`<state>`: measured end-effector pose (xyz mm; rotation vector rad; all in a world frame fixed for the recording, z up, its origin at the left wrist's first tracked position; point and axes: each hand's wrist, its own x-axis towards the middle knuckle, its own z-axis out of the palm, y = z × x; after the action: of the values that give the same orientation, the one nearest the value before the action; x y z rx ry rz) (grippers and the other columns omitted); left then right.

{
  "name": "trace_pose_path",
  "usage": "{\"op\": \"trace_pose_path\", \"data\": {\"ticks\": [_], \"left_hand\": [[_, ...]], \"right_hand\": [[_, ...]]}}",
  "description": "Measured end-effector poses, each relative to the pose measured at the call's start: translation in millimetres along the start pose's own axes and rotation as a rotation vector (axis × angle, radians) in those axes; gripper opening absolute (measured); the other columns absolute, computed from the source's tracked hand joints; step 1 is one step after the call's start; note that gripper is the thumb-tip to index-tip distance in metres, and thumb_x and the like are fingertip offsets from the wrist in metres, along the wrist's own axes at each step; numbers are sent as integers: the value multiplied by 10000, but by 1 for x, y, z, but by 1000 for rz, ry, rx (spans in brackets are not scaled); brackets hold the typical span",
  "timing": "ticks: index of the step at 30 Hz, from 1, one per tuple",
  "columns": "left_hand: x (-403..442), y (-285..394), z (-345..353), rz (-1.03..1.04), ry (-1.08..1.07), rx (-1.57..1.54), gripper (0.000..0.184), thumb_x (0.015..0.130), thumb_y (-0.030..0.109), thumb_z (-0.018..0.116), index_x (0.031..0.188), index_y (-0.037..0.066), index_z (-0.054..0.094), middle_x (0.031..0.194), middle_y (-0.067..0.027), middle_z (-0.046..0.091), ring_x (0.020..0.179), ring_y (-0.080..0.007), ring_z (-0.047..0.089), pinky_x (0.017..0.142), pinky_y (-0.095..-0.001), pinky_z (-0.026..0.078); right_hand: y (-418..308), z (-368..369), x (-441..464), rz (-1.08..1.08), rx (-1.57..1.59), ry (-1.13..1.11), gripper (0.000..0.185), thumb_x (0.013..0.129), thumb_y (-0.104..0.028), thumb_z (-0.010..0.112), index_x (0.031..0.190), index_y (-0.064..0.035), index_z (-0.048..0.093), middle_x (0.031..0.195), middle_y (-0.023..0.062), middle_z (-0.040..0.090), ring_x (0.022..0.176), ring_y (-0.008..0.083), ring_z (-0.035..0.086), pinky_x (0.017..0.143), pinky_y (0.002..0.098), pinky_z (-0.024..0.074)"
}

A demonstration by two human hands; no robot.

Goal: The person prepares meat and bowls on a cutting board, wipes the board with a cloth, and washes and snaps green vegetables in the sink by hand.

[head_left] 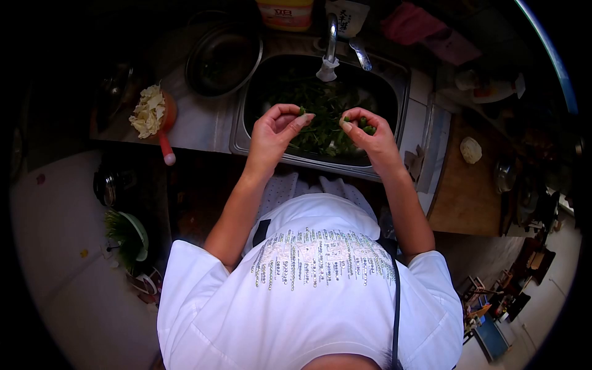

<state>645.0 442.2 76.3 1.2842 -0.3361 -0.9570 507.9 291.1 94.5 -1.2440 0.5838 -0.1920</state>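
Both of my hands are above the sink [237,139], which holds a heap of leafy greens [320,98]. My left hand [274,132] is closed in a pinch, with a small bit of green stem [302,111] between thumb and forefinger. My right hand [373,139] is closed around several short green stem pieces [369,128], their cut ends showing between the fingers. A gap separates the two hands. Behind them the faucet [332,37] hangs over the sink, with a whitish wrap on its spout. What kind of greens these are, I cannot tell.
A metal basin [225,58] stands left of the sink. Further left is an orange-red handled strainer or pan [170,111] of pale chopped vegetable [148,112]. To the right, a wooden board [459,191] bears a pale round piece [470,150]. A yellow tub [285,15] stands behind.
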Motion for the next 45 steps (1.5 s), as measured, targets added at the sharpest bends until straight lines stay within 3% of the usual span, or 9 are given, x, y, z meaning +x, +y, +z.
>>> {"op": "trace_pose_path", "data": {"ticks": [11, 18, 22, 28, 30, 39, 43, 45], "left_hand": [[-6, 10, 14, 51, -7, 46, 157, 876, 97, 585, 984, 41, 487, 1017, -136, 638, 951, -152, 602, 848, -253, 464], [-9, -1, 37, 38, 13, -219, 162, 884, 79, 564, 1001, 20, 469, 1251, -150, 472, 1003, -173, 577, 877, -286, 483], [-4, -13, 43, 99, 41, -225, 162, 879, 62, 566, 1005, 13, 477, 1226, -142, 485, 993, -155, 574, 873, -281, 483], [1, -19, 39, 153, 80, -131, 151, 857, 25, 587, 980, -5, 506, 1213, -121, 487, 932, -131, 591, 813, -249, 499], [-1, -15, 34, 164, 3, -134, 157, 855, 17, 584, 988, -16, 507, 1220, -123, 470, 940, -141, 588, 802, -263, 514], [-2, -15, 16, 58, -162, -114, 159, 860, 56, 589, 1004, 13, 536, 1266, -122, 449, 920, -128, 579, 793, -267, 508], [-6, -12, 12, -49, -175, -236, 160, 865, 80, 588, 1005, 20, 538, 1284, -120, 436, 929, -132, 576, 810, -272, 502], [-8, -6, 13, -113, -170, -347, 161, 871, 102, 586, 1008, 30, 539, 1212, -95, 491, 931, -127, 574, 832, -270, 491]], "right_hand": [[5, -4, 1, 134, 184, 32, 151, 839, -172, 647, 939, -70, 597, 704, -92, 429, 584, -26, 356, 477, 149, 250], [13, 2, 2, 182, 570, -1, 152, 872, -143, 602, 1003, -80, 556, 680, -77, 448, 485, -3, 300, 440, 169, 234], [22, 8, 1, 237, 704, -7, 136, 880, -116, 585, 1005, -80, 544, 655, -73, 419, 465, 7, 274, 436, 182, 234], [6, 11, -5, 259, 590, -54, 165, 879, -176, 593, 995, -69, 545, 611, -74, 365, 466, 9, 262, 440, 178, 224], [1, 7, -4, 261, 575, -51, 174, 880, -196, 595, 986, -65, 551, 604, -75, 359, 466, 10, 260, 440, 176, 220], [4, 2, 7, 424, 342, -177, 139, 864, -193, 621, 917, -73, 577, 647, -76, 445, 480, 5, 314, 441, 175, 237], [2, -3, 11, 215, 581, -75, 139, 839, -160, 653, 912, -51, 607, 691, -53, 524, 527, 0, 372, 482, 164, 297], [-7, 1, 13, -16, 118, 71, 140, 838, -139, 652, 912, -21, 641, 770, -20, 592, 592, 10, 437, 541, 167, 360]]}}
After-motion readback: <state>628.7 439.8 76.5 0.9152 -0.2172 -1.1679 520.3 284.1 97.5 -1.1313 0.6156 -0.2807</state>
